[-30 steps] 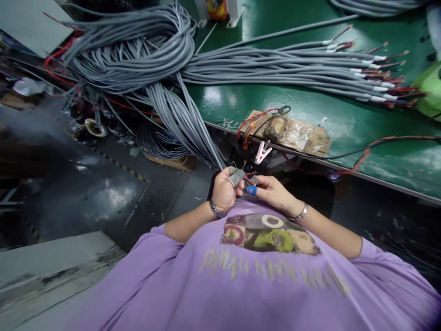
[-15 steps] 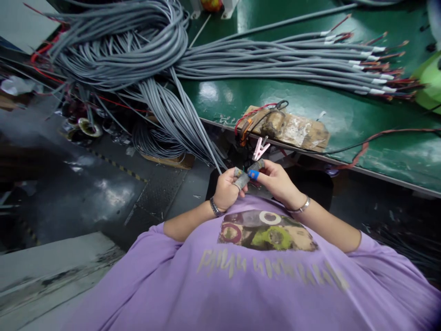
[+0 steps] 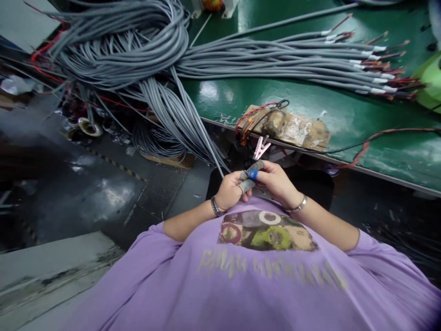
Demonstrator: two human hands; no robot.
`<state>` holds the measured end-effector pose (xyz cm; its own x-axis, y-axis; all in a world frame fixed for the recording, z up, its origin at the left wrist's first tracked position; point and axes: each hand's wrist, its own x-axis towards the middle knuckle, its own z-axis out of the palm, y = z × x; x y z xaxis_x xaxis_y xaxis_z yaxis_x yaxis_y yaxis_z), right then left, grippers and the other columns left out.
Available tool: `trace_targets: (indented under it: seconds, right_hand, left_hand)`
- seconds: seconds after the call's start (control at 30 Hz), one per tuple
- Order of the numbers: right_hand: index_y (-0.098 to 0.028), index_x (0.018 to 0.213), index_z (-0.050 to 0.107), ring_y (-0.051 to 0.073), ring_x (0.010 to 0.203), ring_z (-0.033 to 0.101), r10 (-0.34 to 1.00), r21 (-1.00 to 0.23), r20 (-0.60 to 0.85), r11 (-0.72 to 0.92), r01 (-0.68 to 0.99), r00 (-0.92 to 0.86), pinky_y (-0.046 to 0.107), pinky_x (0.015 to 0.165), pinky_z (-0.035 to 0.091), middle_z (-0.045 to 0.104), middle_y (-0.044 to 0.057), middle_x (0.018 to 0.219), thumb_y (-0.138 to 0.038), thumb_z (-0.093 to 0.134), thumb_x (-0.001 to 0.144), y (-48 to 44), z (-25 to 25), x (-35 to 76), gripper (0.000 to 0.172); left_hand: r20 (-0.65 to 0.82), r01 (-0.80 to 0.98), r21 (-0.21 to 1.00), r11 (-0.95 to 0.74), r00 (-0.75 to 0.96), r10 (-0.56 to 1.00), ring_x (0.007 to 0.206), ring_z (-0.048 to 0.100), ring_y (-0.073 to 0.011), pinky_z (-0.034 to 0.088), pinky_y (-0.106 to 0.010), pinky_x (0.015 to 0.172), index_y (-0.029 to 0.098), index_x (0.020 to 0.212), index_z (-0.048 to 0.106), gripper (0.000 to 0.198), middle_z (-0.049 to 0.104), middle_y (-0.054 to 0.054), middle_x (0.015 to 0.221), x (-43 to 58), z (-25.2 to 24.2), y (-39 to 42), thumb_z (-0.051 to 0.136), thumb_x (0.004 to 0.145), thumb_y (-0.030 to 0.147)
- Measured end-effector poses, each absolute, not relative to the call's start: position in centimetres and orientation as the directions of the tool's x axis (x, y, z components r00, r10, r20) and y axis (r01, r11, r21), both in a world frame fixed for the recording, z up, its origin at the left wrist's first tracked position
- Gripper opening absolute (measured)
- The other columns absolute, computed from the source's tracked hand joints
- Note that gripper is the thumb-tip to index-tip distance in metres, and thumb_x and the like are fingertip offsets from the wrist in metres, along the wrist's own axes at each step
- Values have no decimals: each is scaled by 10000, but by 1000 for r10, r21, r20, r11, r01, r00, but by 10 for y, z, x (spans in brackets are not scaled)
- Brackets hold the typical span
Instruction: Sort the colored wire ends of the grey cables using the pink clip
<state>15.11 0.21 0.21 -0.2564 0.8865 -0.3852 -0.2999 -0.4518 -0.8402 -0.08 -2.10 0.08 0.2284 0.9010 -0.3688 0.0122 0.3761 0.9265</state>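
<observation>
Left hand [image 3: 228, 191] is bent, its fingertips drawn together at the lower end of a grey cable [image 3: 217, 165], which runs down to it from the table edge. It appears to grip the cable end, though the fingers cover most of it. Right hand [image 3: 279, 186] meets the left, thumb and forefinger at the left fingertips; whether they are closed on a wire cannot be told. Grey covers are worn on fingers of both hands, and a blue band [image 3: 252, 174] on the right thumb. Both hands are in front of the purple shirt [image 3: 268, 285], below the table edge.

A pink clip [image 3: 261, 149] sits just above the right fingertips, beside a wooden block [image 3: 320, 133] lying at the edge of the green table [image 3: 220, 101]. Red and black cords lie over the block's left end.

Left of the hands, a bunch of cables [image 3: 172, 105] hangs over the table edge below a large coil [image 3: 131, 59]. Further cables [image 3: 272, 62] lie across the table, their bare wire ends pointing right, toward a bright green object [image 3: 429, 82]. A smaller coil [image 3: 156, 140] lies beneath the hanging bunch.
</observation>
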Motion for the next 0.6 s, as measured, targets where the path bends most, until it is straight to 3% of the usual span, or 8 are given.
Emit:
trace_targets:
  seconds: [0.1,0.27,0.33,0.5,0.6]
  right_hand:
    - [-163,674,637,84,565,505,919,-883,-332,-382,-273,-212,236,558,409,631,-25,635,-319,846,568,2,3,148,281]
    - [-190,595,521,59,489,370,895,-788,-435,-430,-440,-94,200,458,324,450,-73,507,-348,838,560,7,-5,152,355]
    - [-200,612,500,60,491,366,886,-751,-457,-429,-502,-72,186,443,333,442,-73,525,-335,836,563,10,-8,159,365]
    - [-181,751,622,90,553,502,801,-672,-514,-598,-436,-307,213,467,465,605,2,688,-546,835,563,9,-12,178,462]
    - [-175,777,648,114,591,554,794,-749,-465,-588,-304,-391,237,508,507,628,16,688,-617,829,560,5,-8,183,525]
  left_hand:
    - [-373,-7,923,384,222,901,355,508,-68,331,-176,363,166,679,541,329,607,31,517,-2,2,-21,750,710,418]
    - [-397,-76,908,412,158,904,338,488,-59,283,-172,343,163,654,549,335,604,24,512,-3,2,-21,737,714,434]
    - [-410,-87,901,425,147,900,328,475,-57,279,-172,339,160,642,552,350,593,24,497,-2,3,-21,751,692,445]
    - [-418,-154,891,428,95,904,319,462,-57,272,-172,323,166,618,529,358,586,28,485,-1,3,-17,758,675,435]
    - [-387,-174,902,396,84,918,324,474,-59,273,-169,321,170,625,525,332,596,30,495,-1,0,-16,747,701,406]
